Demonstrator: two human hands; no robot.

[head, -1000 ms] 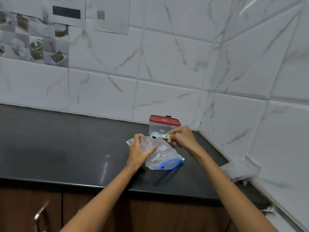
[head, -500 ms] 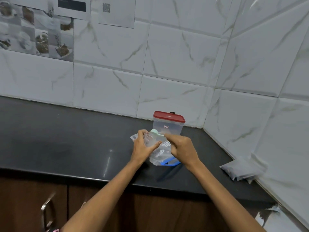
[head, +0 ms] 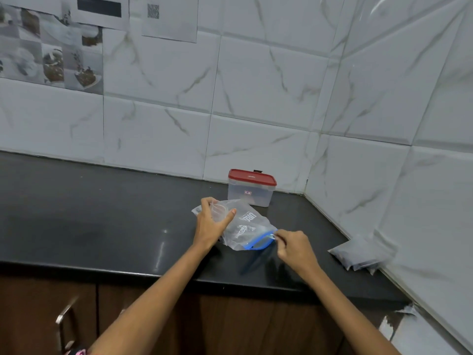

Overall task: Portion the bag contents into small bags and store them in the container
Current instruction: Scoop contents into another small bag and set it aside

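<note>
Pinching at the blue zip mouth of the big clear bag (head: pixel 247 228), the right hand (head: pixel 294 245) has its fingers curled tight around what looks like the small pale scoop, though that tool is mostly hidden and I cannot be sure of it. The hand sits at the bag's open end, probably so the scoop can go in for another measure. Across the bag, the left hand (head: pixel 211 222) is partly closed, thumb and fingers holding a small clear bag (head: pixel 218 208) with its mouth propped open, ready to take a portion. The big bag lies on its side on the dark counter (head: pixel 102 226), between the two hands. Just behind it stands the red-lidded container (head: pixel 251 187), lid on. Near the right wall lie a few filled small bags (head: pixel 358 253), not yet stored.
</note>
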